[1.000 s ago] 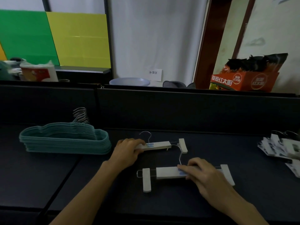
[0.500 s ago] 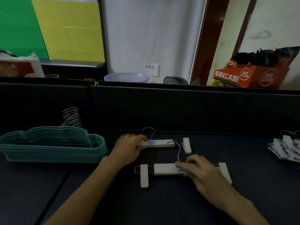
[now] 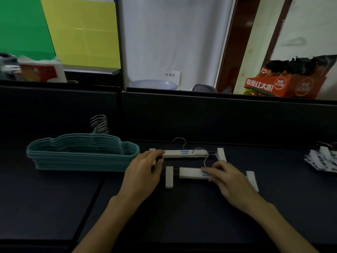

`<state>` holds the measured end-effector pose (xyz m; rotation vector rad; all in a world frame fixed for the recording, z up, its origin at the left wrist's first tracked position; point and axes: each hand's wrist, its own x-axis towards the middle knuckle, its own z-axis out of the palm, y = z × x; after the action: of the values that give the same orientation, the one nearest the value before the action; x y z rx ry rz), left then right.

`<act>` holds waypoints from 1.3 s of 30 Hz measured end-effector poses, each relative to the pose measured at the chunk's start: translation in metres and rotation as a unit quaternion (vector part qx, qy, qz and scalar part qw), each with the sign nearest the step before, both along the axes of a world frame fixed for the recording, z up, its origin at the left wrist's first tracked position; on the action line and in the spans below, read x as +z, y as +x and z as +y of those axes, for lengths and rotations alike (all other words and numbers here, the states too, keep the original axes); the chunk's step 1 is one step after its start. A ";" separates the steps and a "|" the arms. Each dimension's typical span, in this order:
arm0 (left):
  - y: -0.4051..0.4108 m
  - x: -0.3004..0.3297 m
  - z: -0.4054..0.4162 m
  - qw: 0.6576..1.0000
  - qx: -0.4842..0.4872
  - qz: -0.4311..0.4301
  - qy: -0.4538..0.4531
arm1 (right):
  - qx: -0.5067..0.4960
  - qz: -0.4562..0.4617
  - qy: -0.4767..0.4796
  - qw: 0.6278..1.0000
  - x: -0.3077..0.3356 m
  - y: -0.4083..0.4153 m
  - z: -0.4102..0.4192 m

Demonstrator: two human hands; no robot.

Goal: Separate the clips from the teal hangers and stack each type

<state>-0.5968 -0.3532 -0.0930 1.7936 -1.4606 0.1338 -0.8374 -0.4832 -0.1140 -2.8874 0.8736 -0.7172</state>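
A stack of teal hangers [image 3: 82, 156] lies on the dark table at the left, hooks pointing away. Two white clip hangers lie side by side in the middle. My left hand [image 3: 144, 172] pinches the left end of the far clip hanger [image 3: 184, 153] between fingers and thumb, hiding part of its left clip. My right hand [image 3: 228, 178] rests with straight fingers on the bar of the near clip hanger [image 3: 189, 172], whose hook overlaps the far one. White clips stick out at the ends of both bars.
A pile of white clip hangers [image 3: 321, 159] lies at the table's right edge. A dark partition wall [image 3: 200, 115] closes off the back. Beyond it are a basin [image 3: 153, 84] and an orange carton [image 3: 284, 86].
The near clip hanger has slid away from me under my right hand, closing the gap to the far one. My left hand stays at the far hanger's left end.
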 end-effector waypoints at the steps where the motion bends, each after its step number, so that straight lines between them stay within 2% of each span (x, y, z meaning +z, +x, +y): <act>1: 0.001 -0.001 0.007 1.000 0.004 -0.004 0.001 | 0.000 0.000 0.000 1.000 0.001 0.006 0.001; 9: 0.021 -0.019 0.046 0.999 0.031 -0.027 0.032 | -0.004 -0.006 0.003 1.000 0.003 0.050 0.008; 17: 0.022 -0.023 0.054 0.998 0.025 -0.030 0.054 | -0.066 0.017 0.039 0.997 0.008 0.061 0.016; 24: 0.029 -0.019 0.053 0.997 0.035 -0.029 0.065 | -0.072 0.015 0.049 0.996 0.005 0.076 0.017; 34: 0.029 -0.020 0.052 0.993 0.042 -0.058 0.094 | -0.092 0.028 0.008 0.995 0.003 0.071 0.027; 39: 0.019 -0.021 0.053 0.992 0.020 -0.071 0.099 | -0.137 0.012 -0.009 0.990 0.006 0.037 0.049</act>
<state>-0.5783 -0.3000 -0.1140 2.0081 -1.5854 0.1431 -0.8005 -0.4345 -0.1082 -2.8269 1.2899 -0.7119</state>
